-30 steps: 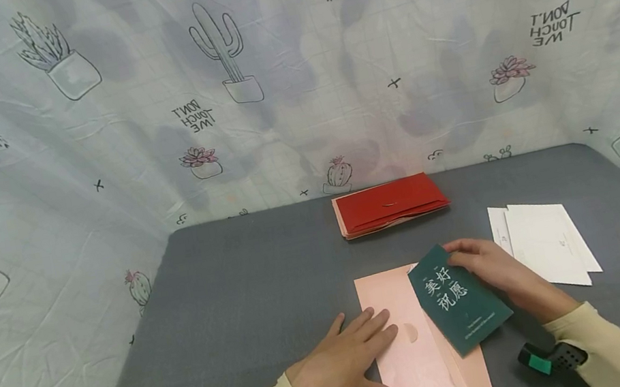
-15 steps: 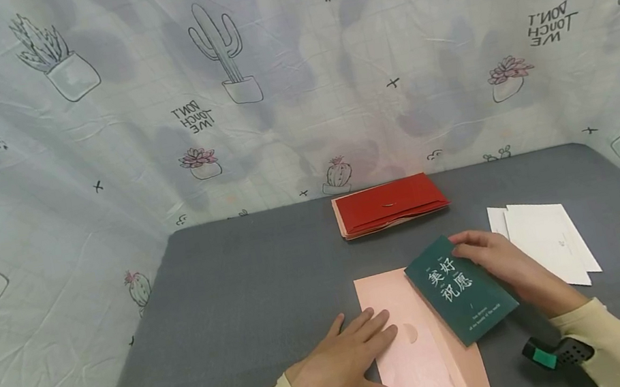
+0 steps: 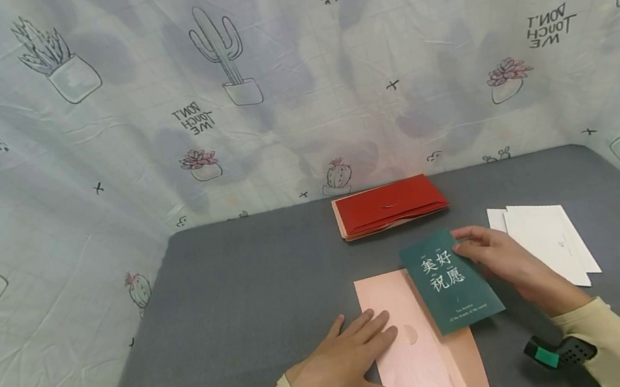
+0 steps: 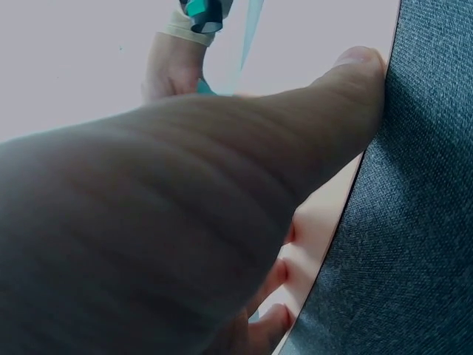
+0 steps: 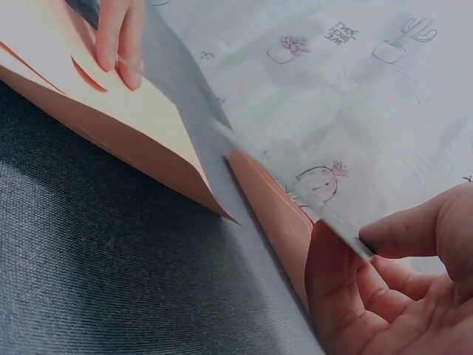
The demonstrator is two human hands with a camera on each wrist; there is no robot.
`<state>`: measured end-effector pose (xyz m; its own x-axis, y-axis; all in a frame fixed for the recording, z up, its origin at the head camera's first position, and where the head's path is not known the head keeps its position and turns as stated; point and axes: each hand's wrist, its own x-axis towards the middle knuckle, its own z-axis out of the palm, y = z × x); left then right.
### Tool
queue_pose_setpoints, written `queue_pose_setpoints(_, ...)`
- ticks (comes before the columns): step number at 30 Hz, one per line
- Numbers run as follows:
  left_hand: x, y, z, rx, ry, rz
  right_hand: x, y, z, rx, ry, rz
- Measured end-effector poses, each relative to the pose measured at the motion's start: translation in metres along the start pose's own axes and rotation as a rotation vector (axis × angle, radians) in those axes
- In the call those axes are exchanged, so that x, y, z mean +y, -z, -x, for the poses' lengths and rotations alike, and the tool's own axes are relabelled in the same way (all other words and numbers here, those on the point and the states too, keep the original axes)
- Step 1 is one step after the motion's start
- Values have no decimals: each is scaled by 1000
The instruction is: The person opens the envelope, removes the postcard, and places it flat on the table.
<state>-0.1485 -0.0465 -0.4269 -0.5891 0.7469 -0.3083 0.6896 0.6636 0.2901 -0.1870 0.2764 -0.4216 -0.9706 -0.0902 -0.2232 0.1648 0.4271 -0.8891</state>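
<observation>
A pink paper envelope point(image 3: 417, 375) lies upright on the grey table, with its long flap raised along the right side. My left hand point(image 3: 346, 363) rests spread on the envelope's left part; the left wrist view shows the thumb point(image 4: 358, 66) along its edge. With thumb and fingers, my right hand point(image 3: 499, 260) pinches the upper right edge of a dark green card point(image 3: 453, 299) with white lettering. The card hovers over the envelope's upper right part, overlapping it in the head view. In the right wrist view the card point(image 5: 325, 211) appears nearly edge-on.
Near the back edge of the grey table point(image 3: 258, 286) sits a stack of red and pink envelopes point(image 3: 393, 203). Several white cards point(image 3: 545, 242) lie to the right, beyond my right hand. A patterned cloth point(image 3: 291, 86) hangs behind the table.
My right hand has moved slightly up and to the right with the green card, which has turned more upright and risen farther up the envelope. My left hand stays in place.
</observation>
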Motion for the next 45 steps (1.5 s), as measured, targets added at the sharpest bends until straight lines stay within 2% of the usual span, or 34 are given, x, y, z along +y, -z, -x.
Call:
queue_pose_setpoints(11,0,0,0,3,-5,-6,1,5,0,32,17,42)
queue_pose_setpoints(23,0,-1,0,0,-7,-9,1,16,-1,42,-12,-11)
queue_pose_setpoints(37,0,-1,0,0,-6,-17,8,30,-5,105,23,-53)
queue_pose_setpoints(45,1,-1,1,0,-5,-21,12,37,-7,143,6,-47)
